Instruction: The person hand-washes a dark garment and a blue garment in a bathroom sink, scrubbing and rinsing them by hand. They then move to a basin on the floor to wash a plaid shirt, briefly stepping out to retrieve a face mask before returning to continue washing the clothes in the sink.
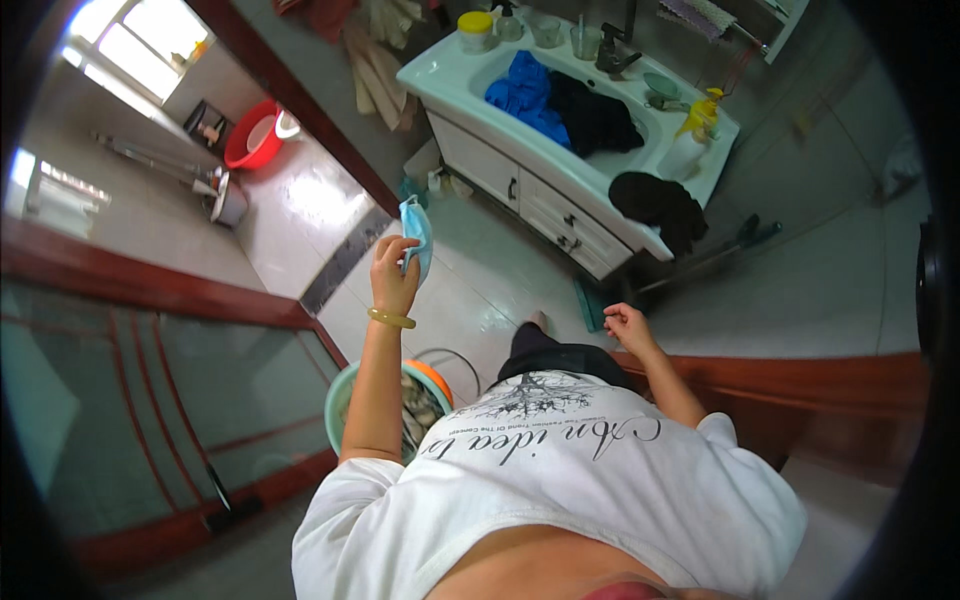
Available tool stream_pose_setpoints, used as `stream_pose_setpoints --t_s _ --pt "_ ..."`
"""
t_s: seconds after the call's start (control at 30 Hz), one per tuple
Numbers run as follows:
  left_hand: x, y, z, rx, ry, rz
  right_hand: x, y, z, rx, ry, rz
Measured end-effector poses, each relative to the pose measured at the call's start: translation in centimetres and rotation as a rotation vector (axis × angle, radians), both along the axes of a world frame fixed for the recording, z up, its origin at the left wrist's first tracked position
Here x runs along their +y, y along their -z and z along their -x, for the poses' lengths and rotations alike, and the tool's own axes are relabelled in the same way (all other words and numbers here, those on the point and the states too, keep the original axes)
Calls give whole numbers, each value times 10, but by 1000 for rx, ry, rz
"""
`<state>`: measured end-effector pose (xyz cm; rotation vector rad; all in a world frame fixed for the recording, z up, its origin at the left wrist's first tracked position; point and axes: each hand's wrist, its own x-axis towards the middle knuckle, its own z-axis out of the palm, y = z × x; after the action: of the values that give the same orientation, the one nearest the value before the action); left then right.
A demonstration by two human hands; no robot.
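Note:
My left hand (395, 274), with a yellowish bangle (391, 319) at its wrist, pinches a light blue disposable face mask (417, 231) in the air over the tiled floor. My right hand (628, 327) hangs at my other side with loosely curled fingers and nothing seen in it. In front of me stands a white washbasin (487, 112) on a cabinet. Blue cloth (529, 97) and black cloth (592, 116) lie bunched in its bowl. A dark brown cloth (660, 210) drapes over the basin's near right corner.
A green basin (335, 405) with laundry stands by my left side. Along the washbasin top are a yellow-lidded jar (475, 31), a dark faucet (616, 54) and a yellow pump bottle (701, 112). A red-brown door frame (330, 112) borders another room holding a red basin (251, 142).

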<state>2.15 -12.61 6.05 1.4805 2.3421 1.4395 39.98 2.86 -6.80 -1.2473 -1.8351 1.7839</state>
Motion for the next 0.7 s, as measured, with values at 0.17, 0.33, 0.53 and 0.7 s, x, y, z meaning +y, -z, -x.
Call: stream_pose_setpoints --t_s 0.17,0.33,0.53,0.7 --pt "107 -46 90 129 -25 13 79 33 43 -235 -66 71" --pt "227 -51 178 224 90 60 108 141 -6 -324 65 15" --pt "390 10 316 535 280 373 51 101 53 -540 912 127" --pt "469 31 369 584 582 716 -87 70 145 -356 1406 518"
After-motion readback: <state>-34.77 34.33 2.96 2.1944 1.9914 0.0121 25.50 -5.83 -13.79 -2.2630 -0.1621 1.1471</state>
